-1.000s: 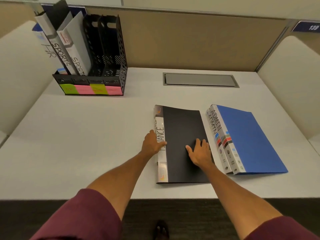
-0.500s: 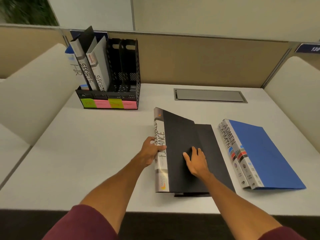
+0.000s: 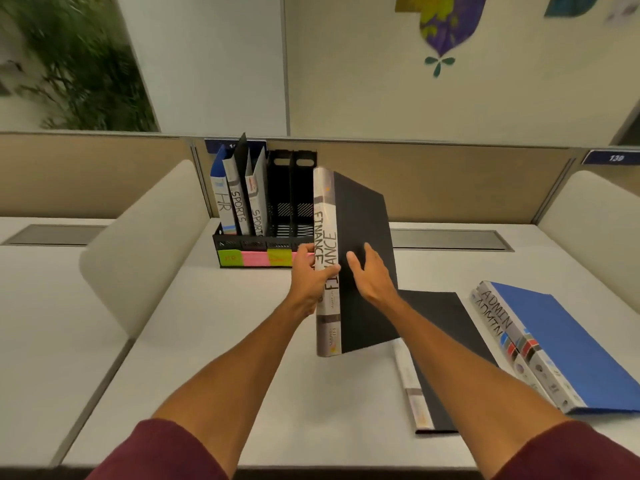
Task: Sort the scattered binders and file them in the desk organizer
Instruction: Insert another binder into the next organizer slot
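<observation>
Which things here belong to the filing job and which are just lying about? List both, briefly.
Job:
FINANCE binder, gripped by the left hand, with the right hand flat on its cover
black binder and blue ADMIN binders on the desk
desk organizer, holding the HR binder and SPORTS binders

Lying about:
cable hatch
plant
wall decoration
number plate

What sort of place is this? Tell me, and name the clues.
Probably an open-plan office workstation: a white desk walled by tan partitions, a numbered plate on one, and a desk organizer holding labelled binders.
</observation>
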